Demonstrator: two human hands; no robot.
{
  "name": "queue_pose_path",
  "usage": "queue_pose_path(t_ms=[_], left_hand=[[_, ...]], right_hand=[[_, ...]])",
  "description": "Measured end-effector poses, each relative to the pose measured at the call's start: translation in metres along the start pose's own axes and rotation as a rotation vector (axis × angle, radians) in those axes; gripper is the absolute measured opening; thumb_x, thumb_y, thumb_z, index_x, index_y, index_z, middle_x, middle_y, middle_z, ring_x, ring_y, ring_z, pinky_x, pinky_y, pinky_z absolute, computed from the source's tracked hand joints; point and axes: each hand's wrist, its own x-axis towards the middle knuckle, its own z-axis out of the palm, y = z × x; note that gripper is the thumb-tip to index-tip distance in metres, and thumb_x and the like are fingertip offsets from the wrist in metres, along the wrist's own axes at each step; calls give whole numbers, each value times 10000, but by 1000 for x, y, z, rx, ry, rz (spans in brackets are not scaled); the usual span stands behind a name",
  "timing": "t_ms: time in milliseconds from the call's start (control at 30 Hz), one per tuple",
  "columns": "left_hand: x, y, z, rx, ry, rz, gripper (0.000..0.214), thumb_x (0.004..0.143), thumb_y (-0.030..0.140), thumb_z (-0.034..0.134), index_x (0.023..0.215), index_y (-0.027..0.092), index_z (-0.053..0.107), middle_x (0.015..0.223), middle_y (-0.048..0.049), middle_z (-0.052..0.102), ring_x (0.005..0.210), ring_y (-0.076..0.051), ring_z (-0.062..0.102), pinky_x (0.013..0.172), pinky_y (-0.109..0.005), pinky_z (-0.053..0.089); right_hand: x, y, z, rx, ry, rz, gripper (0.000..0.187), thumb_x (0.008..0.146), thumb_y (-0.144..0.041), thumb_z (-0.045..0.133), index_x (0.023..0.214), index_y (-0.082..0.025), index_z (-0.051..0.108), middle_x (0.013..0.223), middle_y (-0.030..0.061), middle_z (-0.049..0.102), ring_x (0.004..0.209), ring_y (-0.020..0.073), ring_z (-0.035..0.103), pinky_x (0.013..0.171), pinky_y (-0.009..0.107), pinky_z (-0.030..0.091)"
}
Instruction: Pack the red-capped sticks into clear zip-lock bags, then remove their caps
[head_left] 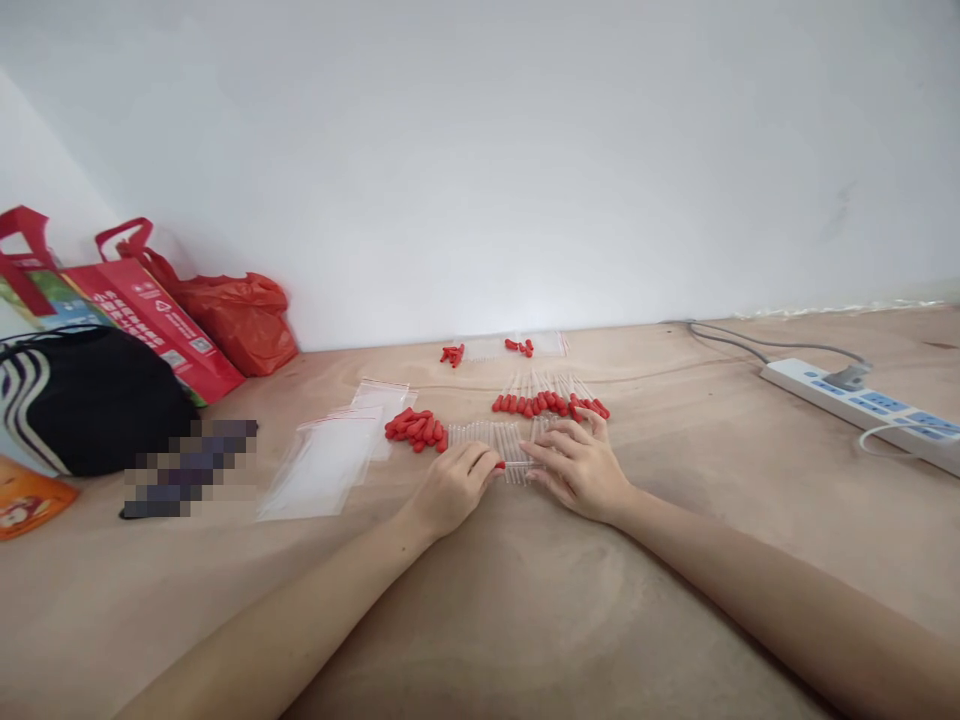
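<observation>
Near the middle of the wooden table, my left hand (454,485) is closed in a pinch on a red rubber bulb (500,465), mostly hidden by the fingers. A clear glass dropper tube (517,464) lies level between the hands, one end at the bulb. My right hand (581,465) pinches the tube's other end, its fingers bent over more glass. Beneath and behind both hands is a row of bare glass tubes (480,432). Left of that row sits a pile of red bulbs (416,428). Droppers with bulbs fitted (547,402) lie fanned out beyond my right hand.
Clear zip bags (322,465) lie to the left. Farther back are another bag (551,344) and a few red bulbs (452,355). A white power strip (862,405) with cords stands right. A black bag (97,400) and red bags (240,320) occupy the left side, by the wall.
</observation>
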Motion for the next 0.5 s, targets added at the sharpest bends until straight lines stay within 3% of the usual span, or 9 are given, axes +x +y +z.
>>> queue_pose_path(t_ms=[133, 267, 500], left_hand=[[0, 4, -3, 12, 56, 26, 159, 871, 251, 418, 839, 159, 543, 773, -49, 594, 706, -154, 537, 650, -281, 423], [0, 4, -5, -22, 25, -4, 211, 856, 320, 439, 917, 179, 584, 888, -78, 610, 826, -191, 535, 728, -341, 404], [-4, 4, -7, -82, 16, 23, 149, 837, 280, 502, 752, 209, 600, 783, -1, 653, 808, -151, 552, 830, -354, 345]], right_hand=[[0, -1, 6, -4, -34, -32, 211, 847, -316, 463, 972, -294, 631, 689, -12, 626, 793, 142, 500, 932, 426, 184], [-2, -2, 3, 10, -36, -60, 201, 845, -302, 460, 886, -276, 655, 651, -12, 607, 745, 131, 481, 927, 406, 196], [-4, -6, -4, 69, -29, -93, 206, 844, -284, 444, 836, -274, 650, 599, -34, 606, 689, 124, 458, 921, 406, 174]])
